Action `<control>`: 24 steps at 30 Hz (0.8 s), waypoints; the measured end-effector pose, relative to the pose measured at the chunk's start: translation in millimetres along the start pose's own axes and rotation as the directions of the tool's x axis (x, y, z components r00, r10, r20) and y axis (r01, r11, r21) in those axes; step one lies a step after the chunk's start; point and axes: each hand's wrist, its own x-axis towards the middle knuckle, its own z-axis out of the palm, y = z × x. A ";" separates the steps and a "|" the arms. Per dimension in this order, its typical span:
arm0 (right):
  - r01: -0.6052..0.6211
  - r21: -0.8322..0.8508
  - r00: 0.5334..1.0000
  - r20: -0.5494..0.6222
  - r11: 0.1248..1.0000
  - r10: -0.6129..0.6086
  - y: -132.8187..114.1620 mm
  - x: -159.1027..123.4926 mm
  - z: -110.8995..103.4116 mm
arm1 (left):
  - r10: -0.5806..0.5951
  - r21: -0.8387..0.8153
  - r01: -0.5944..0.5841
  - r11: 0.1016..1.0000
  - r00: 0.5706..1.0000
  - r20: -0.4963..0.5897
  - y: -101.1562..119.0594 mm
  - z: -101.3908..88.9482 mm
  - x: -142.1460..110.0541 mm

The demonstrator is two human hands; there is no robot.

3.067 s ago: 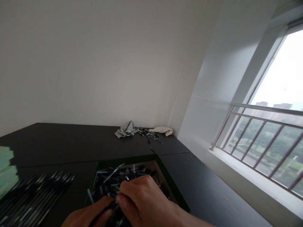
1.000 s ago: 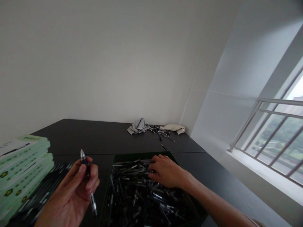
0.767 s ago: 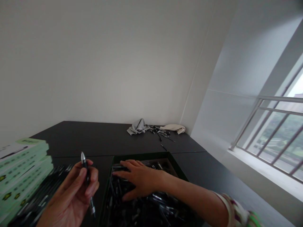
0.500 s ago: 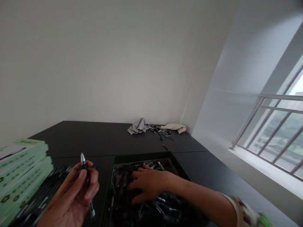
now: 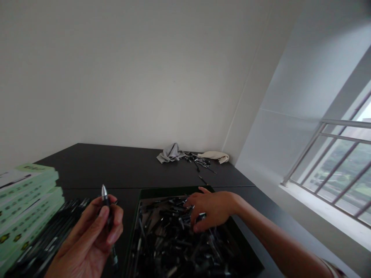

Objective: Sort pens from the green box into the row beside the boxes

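Note:
A black pen with a silver cone tip pointing up is pinched in my left hand, its lower end hanging below the fingers. A dark box holds a loose heap of black and silver pen parts. Over the heap's right side reaches my right hand, palm down, fingers apart and bent down toward the parts. A silver piece shows between its thumb and fingers, but it does not look gripped. The fingertips are partly hidden.
Left of my left hand lie rows of black pens beside stacked pale green boxes. Toward the wall are a grey cloth, a pile of pen parts and a cream cloth. A window railing is on the right.
My right hand has moved from the middle of the box toward its right side, slightly farther from me. My left hand keeps the pen in nearly the same place.

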 end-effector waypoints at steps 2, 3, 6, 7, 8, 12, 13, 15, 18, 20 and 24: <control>-0.008 -0.027 0.996 -0.094 1.000 0.005 -4.5 12.5 -3.4 | 0.016 0.002 -0.016 1.000 1.000 0.002 -2.4 -2.1 0.8; -0.021 -0.037 0.989 -0.146 0.999 0.015 -7.9 21.9 -3.0 | 0.016 0.000 -0.016 1.000 1.000 0.000 -3.0 -2.8 1.2; -0.027 -0.091 0.964 -0.267 0.996 0.002 -18.4 59.5 7.7 | 0.008 -0.004 -0.008 1.000 1.000 -0.022 -2.0 -2.5 1.7; -0.014 -0.113 0.958 -0.287 0.993 -0.019 -20.8 73.6 13.8 | 0.001 -0.001 -0.001 1.000 1.000 -0.030 -0.8 -1.4 1.7; 0.009 -0.134 0.958 -0.283 0.991 -0.047 -22.1 87.4 20.4 | -0.008 0.003 0.008 1.000 0.999 -0.033 0.6 0.0 1.7; 0.187 -0.241 0.937 -0.249 0.952 -0.247 -17.6 123.7 44.6 | -0.021 0.014 0.021 1.000 0.999 -0.041 4.6 5.5 2.2; 0.213 -0.256 0.934 -0.231 0.943 -0.273 -15.1 126.0 48.3 | -0.019 0.012 0.019 1.000 0.999 -0.042 4.7 6.1 2.5; 0.211 -0.260 0.940 -0.210 0.942 -0.268 -10.9 123.4 52.0 | -0.015 0.011 0.015 1.000 0.999 -0.053 3.6 6.2 3.2; 0.127 -0.213 0.963 -0.207 0.969 -0.172 -8.1 111.4 49.4 | -0.004 0.016 0.005 1.000 0.998 -0.059 0.6 4.9 3.8; 0.044 -0.184 0.971 -0.222 0.982 -0.085 -8.5 105.3 45.1 | 0.006 0.022 -0.004 1.000 0.999 -0.054 -0.7 3.8 3.8; -0.083 -0.173 0.962 -0.270 0.981 0.034 -9.9 103.9 40.7 | 0.003 0.021 -0.002 1.000 0.998 -0.057 -0.8 0.9 3.8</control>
